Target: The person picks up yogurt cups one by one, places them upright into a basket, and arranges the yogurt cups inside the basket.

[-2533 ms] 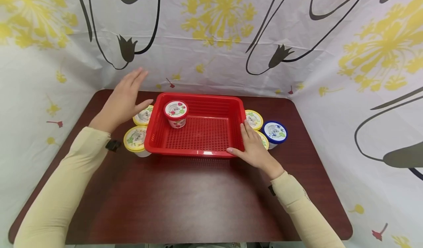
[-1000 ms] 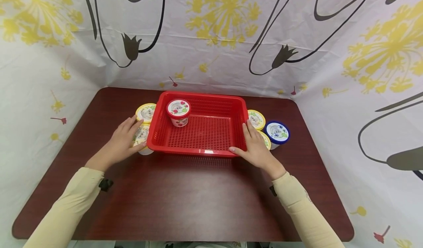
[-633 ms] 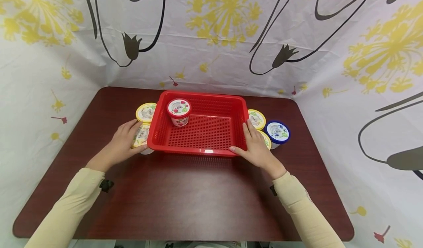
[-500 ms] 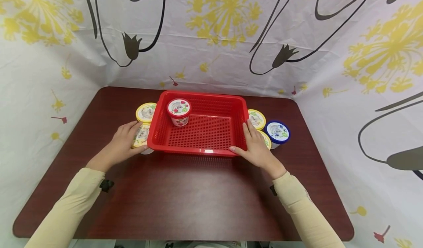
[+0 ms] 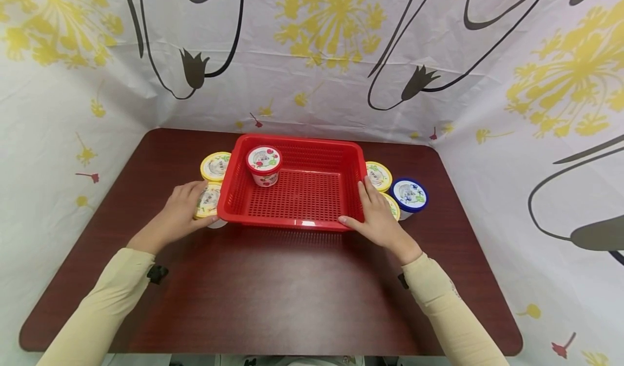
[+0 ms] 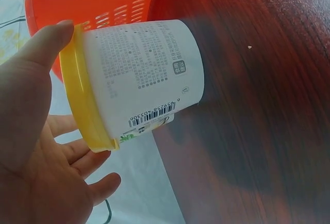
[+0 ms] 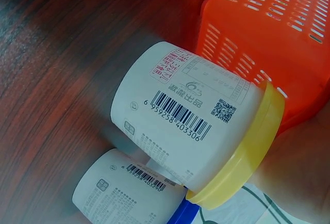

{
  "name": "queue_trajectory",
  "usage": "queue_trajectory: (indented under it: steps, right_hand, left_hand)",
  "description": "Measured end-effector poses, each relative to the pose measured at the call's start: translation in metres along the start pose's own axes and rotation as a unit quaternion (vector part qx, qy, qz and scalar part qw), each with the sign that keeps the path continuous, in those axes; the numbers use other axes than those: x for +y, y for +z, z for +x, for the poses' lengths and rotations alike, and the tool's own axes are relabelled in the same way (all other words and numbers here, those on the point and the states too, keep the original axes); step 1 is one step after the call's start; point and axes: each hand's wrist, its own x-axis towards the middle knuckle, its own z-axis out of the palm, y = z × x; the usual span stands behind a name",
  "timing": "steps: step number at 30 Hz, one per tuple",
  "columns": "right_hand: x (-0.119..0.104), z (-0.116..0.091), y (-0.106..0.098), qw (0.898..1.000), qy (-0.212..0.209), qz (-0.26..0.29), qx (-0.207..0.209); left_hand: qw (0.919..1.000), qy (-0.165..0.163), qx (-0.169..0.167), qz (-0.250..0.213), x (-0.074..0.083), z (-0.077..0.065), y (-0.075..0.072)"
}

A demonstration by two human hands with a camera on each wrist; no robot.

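My left hand (image 5: 175,217) spans the lid of the front-left yellow-lidded tub (image 5: 208,199). In the left wrist view its thumb lies against one side of the yellow lid (image 6: 81,90), with fingers at the opposite side; the tub stands upright beside the basket. My right hand (image 5: 377,222) rests on the front right corner of the red plastic basket (image 5: 273,222), fingers straight along the right rim and thumb on the front rim. Inside the basket, at its left, stands a red-lidded tub (image 5: 264,164).
Behind the held tub is another yellow-lidded tub (image 5: 215,165). Right of the basket stand a back yellow-lidded tub (image 5: 378,175), a front one (image 5: 392,208) partly hidden by my right hand, and a blue-lidded tub (image 5: 409,195). A patterned cloth (image 5: 312,95) encloses the dark table (image 5: 292,295).
My left hand came down from above the left tubs to the front yellow-lidded one and took hold of its lid. The right hand stayed on the basket; little differs over the last half second.
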Motion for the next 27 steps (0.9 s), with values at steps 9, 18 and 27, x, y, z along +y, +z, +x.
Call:
queue_trajectory:
  steps: [9, 18, 27]
  right_hand:
    - [-0.0011, -0.0004, -0.0006, 1.000, 0.002, 0.000, -0.001]
    - [-0.0008, -0.0002, 0.0000, 1.000, 0.003, -0.002, 0.000]
    - [-0.0033, -0.0014, -0.0011, 1.000, 0.006, -0.008, 0.000]
  left_hand:
    - [0.9999, -0.012, 0.006, -0.004, -0.0004, -0.0008, -0.0017]
    - [0.9997, -0.023, 0.008, 0.004, -0.0035, -0.0040, -0.0029]
    - [0.9994, -0.035, 0.008, 0.004, -0.0051, -0.0060, -0.0054]
